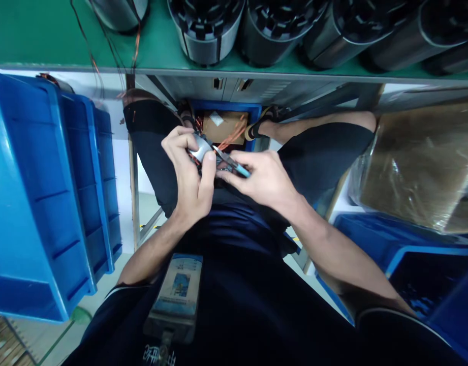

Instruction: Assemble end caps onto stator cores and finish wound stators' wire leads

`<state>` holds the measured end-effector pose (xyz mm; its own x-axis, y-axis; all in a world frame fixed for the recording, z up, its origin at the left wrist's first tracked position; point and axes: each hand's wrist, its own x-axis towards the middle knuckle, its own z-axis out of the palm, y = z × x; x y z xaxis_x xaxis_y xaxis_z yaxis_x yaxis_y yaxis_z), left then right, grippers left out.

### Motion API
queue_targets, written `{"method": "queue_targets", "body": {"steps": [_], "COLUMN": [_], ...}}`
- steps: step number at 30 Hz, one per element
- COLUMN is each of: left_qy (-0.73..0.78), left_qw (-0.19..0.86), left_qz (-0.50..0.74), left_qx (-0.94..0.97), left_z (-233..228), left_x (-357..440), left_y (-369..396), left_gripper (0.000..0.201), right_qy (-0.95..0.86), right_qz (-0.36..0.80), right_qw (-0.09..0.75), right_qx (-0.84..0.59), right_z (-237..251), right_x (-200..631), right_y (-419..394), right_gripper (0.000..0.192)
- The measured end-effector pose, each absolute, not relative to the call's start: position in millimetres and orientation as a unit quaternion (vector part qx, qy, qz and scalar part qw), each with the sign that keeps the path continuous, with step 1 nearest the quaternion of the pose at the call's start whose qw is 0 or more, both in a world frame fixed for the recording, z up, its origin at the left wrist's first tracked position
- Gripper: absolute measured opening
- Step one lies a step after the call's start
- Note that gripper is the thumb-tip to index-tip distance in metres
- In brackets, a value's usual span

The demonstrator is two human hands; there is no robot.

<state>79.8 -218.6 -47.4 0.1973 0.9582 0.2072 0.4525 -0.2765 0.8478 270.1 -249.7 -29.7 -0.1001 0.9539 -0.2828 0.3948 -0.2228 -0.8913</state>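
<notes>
My left hand [191, 175] is closed around a small silvery motor stator [200, 146] with copper windings at its lower end, held over my lap. Orange-copper wires [234, 137] stretch from beside it toward the upper right. In my right hand [270, 175] is a pair of wire cutters [242, 170] with teal handles. Their jaws point up and left, close against the stator's right side. Whether the jaws touch a wire I cannot tell. My fingers cover part of the stator and of the cutters.
Several large dark cylinders [207, 43] line the green bench [39, 35] above my knees, and loose wires hang over its edge at left. A blue bin [254, 108] with cardboard stands between my feet. Stacked blue crates [35, 168] are at left, a plastic-wrapped carton [416, 162] at right.
</notes>
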Motion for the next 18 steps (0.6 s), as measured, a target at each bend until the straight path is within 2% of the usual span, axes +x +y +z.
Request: {"method": "queue_targets", "body": {"steps": [5,8,12,15,16,18], "left_qy": [0.569,0.58,0.531,0.442,0.405,0.351], "left_qw": [0.336,0.344,0.343,0.314,0.302,0.296], "left_qz": [0.346,0.343,0.357,0.336,0.332,0.354], "left_qx": [0.666,0.654,0.688,0.77,0.797,0.815], "left_z": [-134.7,-151.5,-125.7,-95.8,-86.4,-67.7], "left_x": [78.8,73.3,61.5,49.5,45.7,39.9], "left_y": [-196.2,-194.3,-204.8,-210.6,-211.5,-213.4], "left_gripper": [0.05,0.051,0.041,0.034,0.035,0.055], "right_qy": [-0.515,-0.505,-0.466,-0.408,-0.393,-0.39], "right_qz": [0.561,0.576,0.615,0.695,0.717,0.722], "right_qw": [0.234,0.243,0.271,0.32,0.338,0.368], "right_qx": [-0.605,-0.595,-0.575,-0.498,-0.467,-0.437], "right_z": [-102.6,-121.7,-109.2,-81.2,-71.0,-52.3], "right_x": [271.1,275.5,277.3,271.2,269.4,268.9], "right_y": [-208.7,-197.3,-201.2,-214.3,-219.7,-230.4], "right_gripper": [0.01,0.016,0.044,0.063,0.064,0.064]}}
